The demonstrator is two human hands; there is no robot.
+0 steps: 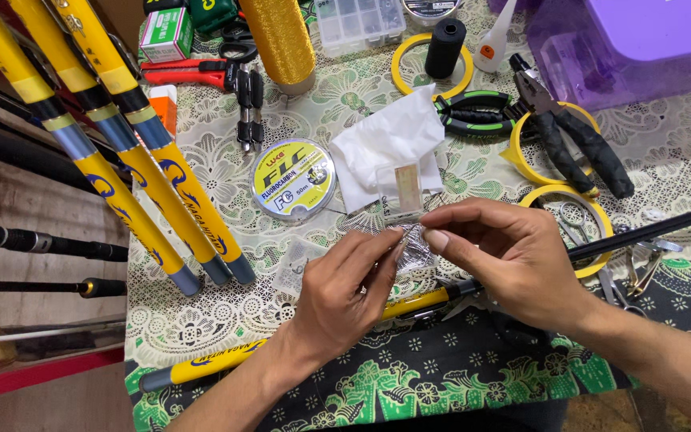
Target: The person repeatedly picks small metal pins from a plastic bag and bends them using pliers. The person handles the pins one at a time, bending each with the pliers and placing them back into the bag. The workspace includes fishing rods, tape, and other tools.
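Nearest the camera, a yellow and black fishing rod lies across the patterned tablecloth, running from about 8 o'clock toward 3 o'clock and passing under both wrists. Above it the two hands meet at the centre of the view. The left hand has thumb and forefinger pinched tight on a small clear plastic packet, and the right hand nips the same packet from the 3 o'clock side with thumb and fingertips closed — the other fingers curl loosely. The packet is held just above the cloth; what is inside it is too small to tell.

Just beyond the fingertips, at 12 o'clock, stands a small clear box resting on a sheet of white paper. At 10 o'clock from the hands lies a round spool of fishing line with a yellow label, flat on the cloth. Three more yellow rods lean side by side at 9 to 10 o'clock, ends pointing down toward the table edge.

To the right, at 2 o'clock, black-handled pliers lie over yellow tape rings, with green-handled pliers just beside them.

Farther off — at the top — a cone of gold thread stands upright, a black thread spool sits inside another yellow ring, and a purple plastic tub fills the 1 o'clock corner.
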